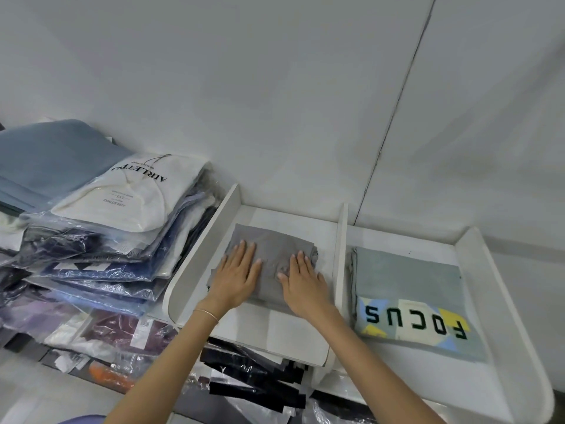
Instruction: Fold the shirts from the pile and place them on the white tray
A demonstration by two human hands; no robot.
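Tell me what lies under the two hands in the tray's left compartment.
The left hand and right hand rest flat on a folded grey fabric shirt in the white divided tray. Anything beneath the shirt is covered.

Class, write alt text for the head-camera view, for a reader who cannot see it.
The left hand and right hand press flat on a folded grey shirt in the left compartment of a white tray. A folded pale green shirt printed FOCUS lies in the right compartment; bagged shirts are stacked left of the tray.
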